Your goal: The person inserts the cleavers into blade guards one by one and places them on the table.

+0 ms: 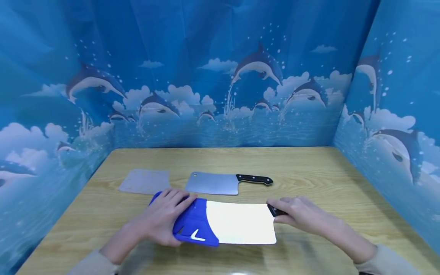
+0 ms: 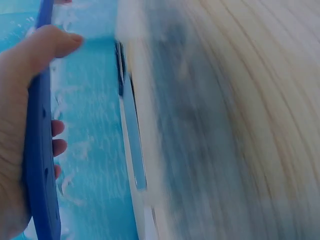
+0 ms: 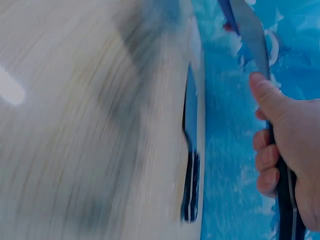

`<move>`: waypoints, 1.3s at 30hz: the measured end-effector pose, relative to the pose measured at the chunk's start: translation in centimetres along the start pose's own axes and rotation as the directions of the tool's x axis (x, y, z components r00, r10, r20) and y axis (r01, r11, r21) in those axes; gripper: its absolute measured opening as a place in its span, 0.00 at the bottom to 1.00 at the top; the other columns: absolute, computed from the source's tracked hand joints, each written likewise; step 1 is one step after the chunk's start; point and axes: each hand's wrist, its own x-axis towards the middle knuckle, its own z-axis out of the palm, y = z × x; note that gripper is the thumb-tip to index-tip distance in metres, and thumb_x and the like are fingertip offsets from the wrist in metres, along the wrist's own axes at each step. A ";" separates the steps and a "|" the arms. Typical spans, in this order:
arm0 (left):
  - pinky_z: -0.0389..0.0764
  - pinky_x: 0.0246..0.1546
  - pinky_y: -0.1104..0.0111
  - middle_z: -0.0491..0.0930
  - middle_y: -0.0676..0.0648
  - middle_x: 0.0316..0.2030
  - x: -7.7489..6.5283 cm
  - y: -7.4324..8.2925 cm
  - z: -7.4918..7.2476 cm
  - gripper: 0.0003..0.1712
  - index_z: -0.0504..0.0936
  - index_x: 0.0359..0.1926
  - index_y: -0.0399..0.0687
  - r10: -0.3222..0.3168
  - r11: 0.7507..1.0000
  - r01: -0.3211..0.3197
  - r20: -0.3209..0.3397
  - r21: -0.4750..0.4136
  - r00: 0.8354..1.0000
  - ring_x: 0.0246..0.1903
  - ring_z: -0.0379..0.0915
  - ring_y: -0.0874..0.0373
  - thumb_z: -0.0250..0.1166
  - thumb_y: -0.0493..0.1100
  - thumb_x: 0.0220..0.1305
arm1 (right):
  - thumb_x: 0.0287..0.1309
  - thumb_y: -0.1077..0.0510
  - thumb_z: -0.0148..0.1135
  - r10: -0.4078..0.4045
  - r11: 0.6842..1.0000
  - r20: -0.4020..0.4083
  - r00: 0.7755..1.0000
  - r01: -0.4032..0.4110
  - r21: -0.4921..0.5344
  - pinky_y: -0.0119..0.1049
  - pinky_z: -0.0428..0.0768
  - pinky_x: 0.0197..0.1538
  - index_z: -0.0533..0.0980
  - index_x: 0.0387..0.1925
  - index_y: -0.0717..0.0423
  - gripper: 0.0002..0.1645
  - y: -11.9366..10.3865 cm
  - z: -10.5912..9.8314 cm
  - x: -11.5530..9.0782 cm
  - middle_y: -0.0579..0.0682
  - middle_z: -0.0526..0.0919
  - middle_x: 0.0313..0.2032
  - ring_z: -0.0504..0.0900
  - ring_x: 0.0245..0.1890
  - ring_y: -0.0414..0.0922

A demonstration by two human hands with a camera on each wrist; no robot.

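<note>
A cleaver with a bright, glaring blade (image 1: pixel 242 223) is held above the table, edge toward me. My right hand (image 1: pixel 300 214) grips its black handle (image 1: pixel 277 211); in the right wrist view the fingers of that hand (image 3: pixel 295 140) curl round the handle (image 3: pixel 286 200). A blue plastic blade cover (image 1: pixel 197 223) lies over the left part of the blade. My left hand (image 1: pixel 165 217) holds this cover at its left end, thumb on the near face. In the left wrist view, fingertips show past the far side of the cover (image 2: pixel 42 150).
Behind the hands a second cleaver (image 1: pixel 214 183) lies on the wooden table (image 1: pixel 295 164), its black handle pointing right. A thin greyish translucent sheet (image 1: pixel 146 181) lies to its left. Blue dolphin-print curtains (image 1: pixel 206 76) enclose the table at the back and sides.
</note>
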 end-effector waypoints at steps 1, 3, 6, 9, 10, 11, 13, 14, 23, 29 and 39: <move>0.77 0.53 0.48 0.75 0.44 0.56 0.2 0.1 0.0 0.67 0.69 0.70 0.40 0.000 1.000 0.000 0.003 -0.005 1.000 0.53 0.73 0.49 0.79 0.69 0.28 | 0.62 0.53 0.68 0.002 1.000 -0.005 1.000 -0.002 -0.005 0.29 0.81 0.27 0.80 0.52 0.67 0.24 -0.1 0.0 0.1 0.56 0.88 0.36 0.85 0.28 0.40; 0.77 0.53 0.48 0.75 0.44 0.56 0.4 0.2 0.1 0.67 0.69 0.70 0.41 0.003 1.000 -0.003 0.006 -0.007 1.000 0.53 0.73 0.49 0.79 0.69 0.29 | 0.60 0.55 0.69 0.008 1.000 -0.002 1.000 -0.008 -0.013 0.30 0.82 0.28 0.80 0.52 0.66 0.23 -0.3 0.1 0.4 0.56 0.88 0.36 0.86 0.29 0.42; 0.77 0.52 0.49 0.76 0.44 0.55 0.6 0.2 0.2 0.68 0.69 0.69 0.41 0.005 1.000 -0.005 0.001 0.023 1.000 0.52 0.73 0.49 0.79 0.71 0.27 | 0.58 0.57 0.70 0.030 0.999 0.017 0.999 -0.030 -0.025 0.30 0.82 0.28 0.80 0.52 0.65 0.23 -0.5 0.3 0.8 0.55 0.87 0.35 0.85 0.29 0.41; 0.77 0.52 0.49 0.76 0.44 0.54 0.7 0.1 0.2 0.68 0.71 0.68 0.41 0.010 0.999 -0.009 -0.012 0.042 1.000 0.52 0.74 0.49 0.79 0.71 0.25 | 0.58 0.58 0.70 0.060 0.998 0.044 0.997 -0.059 -0.018 0.30 0.82 0.28 0.79 0.53 0.66 0.23 -0.7 0.2 0.9 0.56 0.87 0.36 0.85 0.29 0.41; 0.77 0.52 0.49 0.77 0.44 0.54 0.6 0.0 0.2 0.68 0.71 0.68 0.40 0.010 0.999 -0.010 -0.017 0.044 1.000 0.51 0.74 0.49 0.79 0.70 0.24 | 0.58 0.58 0.70 0.068 0.998 0.050 0.996 -0.067 -0.016 0.30 0.82 0.29 0.79 0.53 0.66 0.23 -0.7 0.2 1.0 0.56 0.87 0.36 0.85 0.28 0.41; 0.77 0.52 0.49 0.77 0.44 0.54 0.6 0.0 0.2 0.68 0.71 0.68 0.40 0.012 0.999 -0.011 -0.021 0.043 1.000 0.51 0.74 0.49 0.79 0.70 0.23 | 0.58 0.59 0.70 0.075 0.997 0.054 0.996 -0.075 -0.012 0.30 0.82 0.29 0.79 0.54 0.67 0.23 -0.8 0.2 1.0 0.57 0.87 0.37 0.85 0.28 0.41; 0.77 0.52 0.49 0.77 0.44 0.54 0.5 -0.1 0.1 0.68 0.71 0.68 0.40 0.014 0.999 -0.013 -0.022 0.037 1.000 0.52 0.74 0.49 0.80 0.69 0.24 | 0.59 0.59 0.70 0.081 0.997 0.060 0.995 -0.081 -0.012 0.31 0.83 0.30 0.79 0.54 0.67 0.23 -0.9 0.2 1.1 0.57 0.87 0.37 0.86 0.29 0.42; 0.77 0.52 0.48 0.77 0.44 0.54 0.5 -0.1 0.1 0.68 0.71 0.68 0.40 0.015 0.999 -0.014 -0.021 0.035 1.000 0.52 0.74 0.48 0.80 0.70 0.24 | 0.58 0.59 0.70 0.082 0.997 0.061 0.995 -0.081 -0.013 0.31 0.83 0.30 0.79 0.54 0.67 0.23 -0.9 0.2 1.1 0.57 0.87 0.37 0.86 0.29 0.42; 0.77 0.53 0.47 0.76 0.44 0.56 0.4 -0.2 0.0 0.67 0.70 0.69 0.41 0.001 1.000 -0.001 0.023 -0.005 1.000 0.53 0.73 0.48 0.79 0.69 0.28 | 0.57 0.59 0.71 0.092 0.996 0.061 0.994 -0.092 -0.002 0.32 0.83 0.30 0.79 0.53 0.67 0.24 -1.2 0.5 1.2 0.57 0.87 0.36 0.86 0.31 0.44; 0.75 0.55 0.47 0.75 0.43 0.58 1.9 0.5 -0.3 0.63 0.69 0.71 0.41 -0.032 0.998 0.036 0.083 -0.049 0.996 0.55 0.72 0.48 0.76 0.69 0.35 | 0.59 0.58 0.70 0.131 0.991 0.062 0.989 -0.132 0.019 0.33 0.83 0.31 0.79 0.54 0.67 0.23 -1.9 0.9 2.5 0.56 0.88 0.37 0.86 0.33 0.44; 0.74 0.58 0.48 0.76 0.41 0.57 5.0 2.2 0.1 0.65 0.68 0.71 0.41 -0.037 0.998 0.032 0.105 0.047 0.994 0.56 0.73 0.46 0.74 0.72 0.34 | 0.61 0.56 0.69 0.204 0.979 0.050 0.978 -0.204 0.001 0.30 0.81 0.28 0.79 0.50 0.62 0.19 -2.6 2.9 5.4 0.51 0.86 0.32 0.83 0.27 0.41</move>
